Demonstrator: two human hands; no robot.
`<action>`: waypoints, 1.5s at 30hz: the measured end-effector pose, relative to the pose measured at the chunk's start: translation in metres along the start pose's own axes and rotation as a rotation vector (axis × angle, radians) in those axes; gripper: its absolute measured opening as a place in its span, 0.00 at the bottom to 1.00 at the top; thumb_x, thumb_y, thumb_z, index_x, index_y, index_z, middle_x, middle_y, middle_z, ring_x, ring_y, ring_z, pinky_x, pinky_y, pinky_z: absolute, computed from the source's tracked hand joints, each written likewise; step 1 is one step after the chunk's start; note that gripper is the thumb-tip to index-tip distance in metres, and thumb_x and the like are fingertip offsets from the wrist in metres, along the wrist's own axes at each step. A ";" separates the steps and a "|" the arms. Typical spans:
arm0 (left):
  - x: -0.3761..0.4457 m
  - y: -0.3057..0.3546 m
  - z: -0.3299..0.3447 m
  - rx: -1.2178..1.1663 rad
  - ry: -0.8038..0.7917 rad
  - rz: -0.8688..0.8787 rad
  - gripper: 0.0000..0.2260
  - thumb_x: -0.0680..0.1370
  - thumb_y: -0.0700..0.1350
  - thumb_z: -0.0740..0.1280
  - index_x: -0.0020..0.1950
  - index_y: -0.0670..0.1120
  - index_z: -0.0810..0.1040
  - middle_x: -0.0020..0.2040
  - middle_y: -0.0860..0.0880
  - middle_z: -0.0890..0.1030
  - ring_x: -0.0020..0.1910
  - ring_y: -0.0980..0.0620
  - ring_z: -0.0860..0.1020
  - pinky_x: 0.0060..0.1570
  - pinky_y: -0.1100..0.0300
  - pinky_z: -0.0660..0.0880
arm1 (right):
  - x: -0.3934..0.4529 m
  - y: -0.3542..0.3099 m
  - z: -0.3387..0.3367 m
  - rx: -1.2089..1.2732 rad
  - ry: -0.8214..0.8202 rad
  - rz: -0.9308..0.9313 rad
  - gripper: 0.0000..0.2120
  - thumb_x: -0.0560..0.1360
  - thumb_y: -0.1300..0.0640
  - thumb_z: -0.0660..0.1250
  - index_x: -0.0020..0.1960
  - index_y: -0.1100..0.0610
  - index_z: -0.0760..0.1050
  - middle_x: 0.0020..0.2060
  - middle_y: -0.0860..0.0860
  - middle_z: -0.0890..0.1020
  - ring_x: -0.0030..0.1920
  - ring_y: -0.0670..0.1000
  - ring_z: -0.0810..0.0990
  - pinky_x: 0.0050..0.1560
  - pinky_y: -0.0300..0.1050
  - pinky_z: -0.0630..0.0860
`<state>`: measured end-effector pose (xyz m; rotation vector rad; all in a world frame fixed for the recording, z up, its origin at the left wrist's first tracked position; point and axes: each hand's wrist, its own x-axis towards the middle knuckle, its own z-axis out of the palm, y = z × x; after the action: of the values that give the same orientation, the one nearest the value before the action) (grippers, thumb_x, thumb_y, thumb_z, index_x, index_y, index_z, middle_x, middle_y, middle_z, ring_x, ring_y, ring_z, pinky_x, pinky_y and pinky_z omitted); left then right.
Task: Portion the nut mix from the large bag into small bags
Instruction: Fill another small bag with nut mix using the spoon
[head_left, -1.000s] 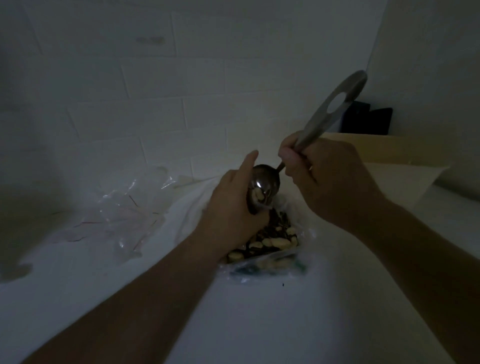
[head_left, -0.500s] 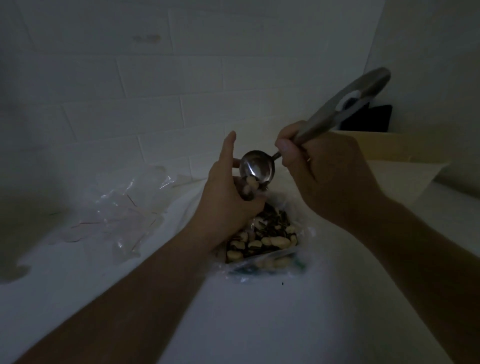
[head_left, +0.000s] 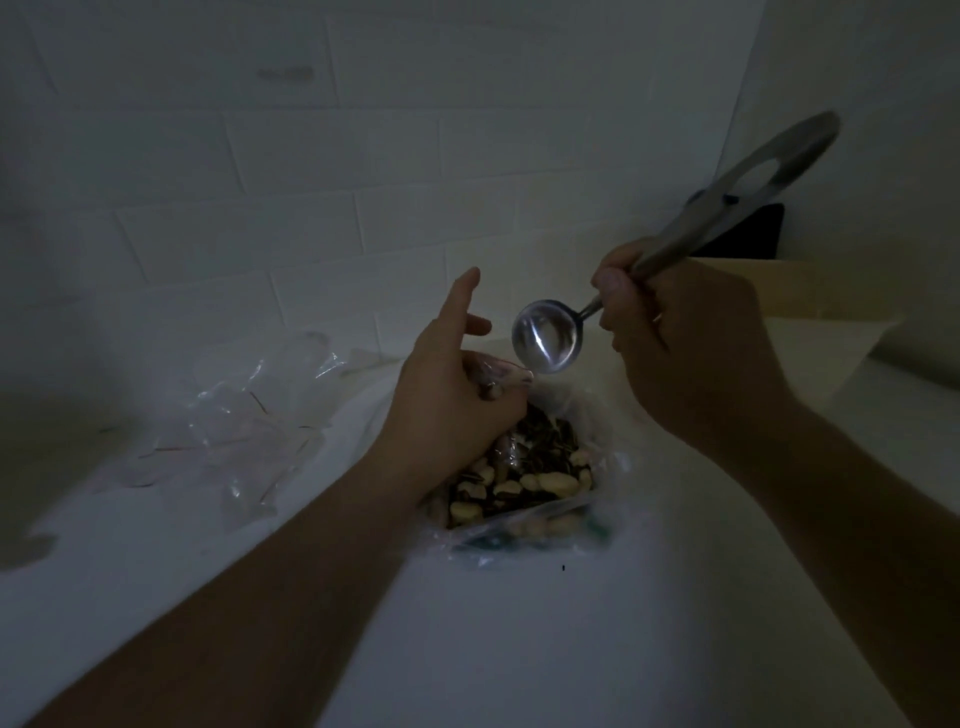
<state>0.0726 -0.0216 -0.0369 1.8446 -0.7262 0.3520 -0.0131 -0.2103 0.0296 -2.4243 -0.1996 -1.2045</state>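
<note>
Your left hand (head_left: 447, 395) is curled around a small bag (head_left: 498, 376) with a few nuts inside, forefinger extended, directly above the large bag (head_left: 540, 483) lying open on the white counter (head_left: 519, 649). Your right hand (head_left: 680, 343) grips the handle of a metal scoop (head_left: 545, 338), whose bowl hangs just right of the small bag's mouth. Half a second ago the bowl held nuts against your left palm; it is now empty and shiny. The nut mix (head_left: 524, 478) shows pale kernels among dark pieces. Spare clear bags (head_left: 249, 415) lie at left.
</note>
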 end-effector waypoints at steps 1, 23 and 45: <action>0.001 0.001 0.000 -0.019 0.015 0.009 0.46 0.72 0.41 0.78 0.83 0.60 0.57 0.66 0.54 0.74 0.49 0.57 0.84 0.47 0.63 0.82 | -0.001 0.001 0.000 -0.011 -0.004 0.013 0.17 0.85 0.48 0.55 0.53 0.56 0.79 0.34 0.53 0.82 0.33 0.52 0.81 0.36 0.53 0.78; 0.004 -0.004 -0.054 0.009 -0.300 -0.140 0.04 0.78 0.39 0.75 0.48 0.48 0.84 0.46 0.52 0.87 0.49 0.53 0.85 0.54 0.54 0.80 | -0.011 -0.001 0.010 -0.082 -0.268 0.038 0.16 0.84 0.46 0.55 0.51 0.53 0.78 0.30 0.46 0.77 0.32 0.44 0.77 0.33 0.35 0.69; -0.004 -0.002 -0.032 0.008 -0.168 -0.476 0.10 0.88 0.52 0.55 0.49 0.51 0.70 0.37 0.48 0.76 0.36 0.48 0.73 0.37 0.58 0.69 | -0.023 -0.031 0.026 -0.011 -0.378 -0.070 0.12 0.86 0.50 0.56 0.46 0.50 0.72 0.29 0.45 0.75 0.27 0.43 0.75 0.30 0.35 0.70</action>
<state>0.0744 0.0096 -0.0281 2.0001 -0.3757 -0.1104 -0.0181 -0.1693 0.0067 -2.6544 -0.3922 -0.7640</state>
